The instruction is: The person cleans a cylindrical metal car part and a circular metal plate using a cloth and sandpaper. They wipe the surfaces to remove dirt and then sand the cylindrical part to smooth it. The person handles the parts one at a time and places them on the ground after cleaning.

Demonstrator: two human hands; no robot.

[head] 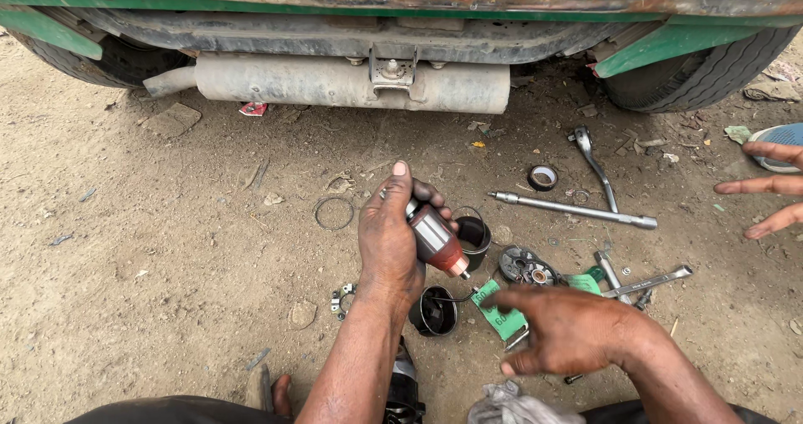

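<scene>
i see my left hand (389, 236) closed around a reddish-brown motor armature (437, 240), lifted above two black cup housings (435, 311) on the dirt. i judge this an inspection step mid-teardown. my right hand (569, 332) hovers open and empty, fingers spread over the green strip (502, 315); next needs a steady set-down.

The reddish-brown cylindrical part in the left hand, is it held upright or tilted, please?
Tilted: the reddish-brown cylindrical part slants in the left hand, its lower end toward the black cup.
</scene>
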